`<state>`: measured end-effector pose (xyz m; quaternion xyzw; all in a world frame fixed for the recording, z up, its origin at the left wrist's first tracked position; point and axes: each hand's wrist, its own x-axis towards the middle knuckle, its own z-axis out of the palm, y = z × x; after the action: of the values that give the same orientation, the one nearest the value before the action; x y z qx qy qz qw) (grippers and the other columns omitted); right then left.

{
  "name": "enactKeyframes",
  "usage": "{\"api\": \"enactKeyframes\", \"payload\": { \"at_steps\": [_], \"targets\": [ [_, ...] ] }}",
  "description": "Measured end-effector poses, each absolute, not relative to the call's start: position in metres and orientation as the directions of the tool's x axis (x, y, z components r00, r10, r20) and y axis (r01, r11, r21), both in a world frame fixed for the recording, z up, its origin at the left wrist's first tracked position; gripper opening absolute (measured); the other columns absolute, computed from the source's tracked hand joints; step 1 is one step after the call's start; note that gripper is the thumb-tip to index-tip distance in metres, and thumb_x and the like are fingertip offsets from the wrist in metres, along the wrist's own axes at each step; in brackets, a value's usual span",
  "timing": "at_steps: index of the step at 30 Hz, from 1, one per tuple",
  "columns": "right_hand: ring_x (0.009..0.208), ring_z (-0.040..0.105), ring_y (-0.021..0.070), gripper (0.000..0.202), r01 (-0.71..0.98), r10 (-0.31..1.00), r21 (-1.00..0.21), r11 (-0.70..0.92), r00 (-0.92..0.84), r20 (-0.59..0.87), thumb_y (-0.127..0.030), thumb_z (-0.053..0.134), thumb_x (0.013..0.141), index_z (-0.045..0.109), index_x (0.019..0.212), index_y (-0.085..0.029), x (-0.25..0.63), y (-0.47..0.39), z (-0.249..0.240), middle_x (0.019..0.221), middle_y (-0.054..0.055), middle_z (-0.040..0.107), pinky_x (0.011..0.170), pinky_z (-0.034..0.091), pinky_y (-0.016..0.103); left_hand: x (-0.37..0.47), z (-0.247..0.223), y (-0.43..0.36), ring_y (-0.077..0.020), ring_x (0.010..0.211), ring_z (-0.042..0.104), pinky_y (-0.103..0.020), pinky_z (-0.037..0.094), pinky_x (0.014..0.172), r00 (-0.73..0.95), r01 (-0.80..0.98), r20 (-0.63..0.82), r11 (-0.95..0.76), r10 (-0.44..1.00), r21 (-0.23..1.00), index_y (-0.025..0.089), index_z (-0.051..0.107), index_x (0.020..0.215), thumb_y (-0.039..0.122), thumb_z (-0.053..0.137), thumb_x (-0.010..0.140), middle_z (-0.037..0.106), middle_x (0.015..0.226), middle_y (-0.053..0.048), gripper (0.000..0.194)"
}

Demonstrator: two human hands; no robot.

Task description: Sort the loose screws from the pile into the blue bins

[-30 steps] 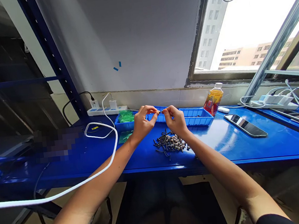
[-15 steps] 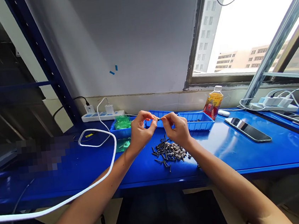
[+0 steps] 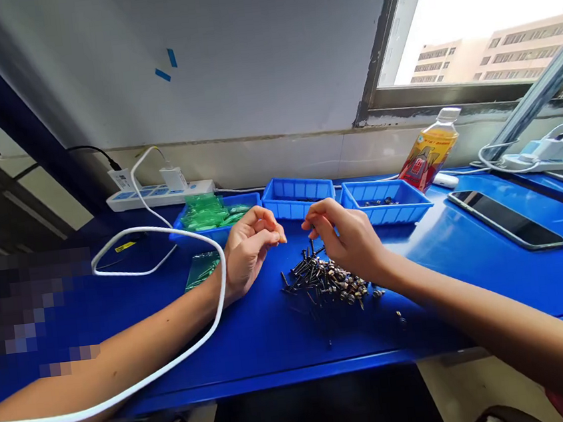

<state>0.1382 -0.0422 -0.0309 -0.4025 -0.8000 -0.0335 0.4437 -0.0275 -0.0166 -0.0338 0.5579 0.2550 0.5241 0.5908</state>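
Note:
My left hand (image 3: 251,249) is raised above the blue table, its thumb and fingertips pinched; whatever it may hold is too small to make out. Across a short gap, my right hand (image 3: 347,234) has its thumb and forefinger pressed together, and anything between them is hidden. Below and between the hands lies a pile of dark screws and small metal parts (image 3: 336,282). Behind them stand a blue bin with green bags (image 3: 221,235), a middle blue bin (image 3: 296,188) and a right blue bin with a few small dark parts (image 3: 415,212).
A green packet (image 3: 201,270) lies left of my left hand. A white cable (image 3: 220,271) loops over my left forearm. At the back are a power strip (image 3: 159,195) and a bottle (image 3: 428,148); a phone (image 3: 506,217) lies on the right.
My hands have moved apart; the small part that was between their fingertips is no longer visible there. The camera view has shifted closer to the table.

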Motion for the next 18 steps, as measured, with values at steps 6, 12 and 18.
{"api": "enactKeyframes", "payload": {
  "at_steps": [6, 12, 18],
  "targets": [
    [0.058, 0.055, 0.0084, 0.015, 0.667, 0.566, -0.116, 0.736, -0.513, 0.645, -0.015, 0.041, 0.090, 0.056, 0.086, -0.016, 0.150, -0.036, -0.046, 0.071, 0.002, 0.065, 0.053, 0.040, 0.019, -0.025, -0.038, -0.012, -0.0100, 0.053, 0.045, -0.024, 0.036, 0.058, 0.519, -0.355, 0.001, 0.215, 0.855, 0.910, 0.017, 0.048, 0.067, 0.010, 0.051, 0.052, 0.051, 0.050, 0.004, 0.017],
    [0.057, 0.051, 0.0074, 0.018, 0.647, 0.575, -0.152, 0.747, -0.513, 0.638, -0.011, 0.043, 0.088, 0.058, 0.095, -0.017, 0.152, -0.042, -0.048, 0.072, 0.001, 0.061, 0.051, 0.040, 0.017, -0.027, -0.038, -0.006, -0.0107, 0.053, 0.045, -0.026, 0.036, 0.061, 0.561, -0.369, -0.130, 0.387, 0.817, 0.845, 0.017, 0.049, 0.067, 0.008, 0.049, 0.053, 0.052, 0.050, 0.003, 0.017],
    [0.060, 0.053, 0.0087, 0.028, 0.612, 0.611, -0.228, 0.757, -0.541, 0.578, -0.007, 0.043, 0.085, 0.059, 0.105, -0.018, 0.156, -0.048, -0.047, 0.072, 0.001, 0.059, 0.053, 0.043, 0.018, -0.029, -0.039, -0.006, -0.0115, 0.056, 0.046, -0.026, 0.036, 0.061, 0.569, -0.370, -0.152, 0.416, 0.808, 0.831, 0.017, 0.051, 0.073, 0.011, 0.052, 0.054, 0.054, 0.053, 0.002, 0.021]
  ]
}}
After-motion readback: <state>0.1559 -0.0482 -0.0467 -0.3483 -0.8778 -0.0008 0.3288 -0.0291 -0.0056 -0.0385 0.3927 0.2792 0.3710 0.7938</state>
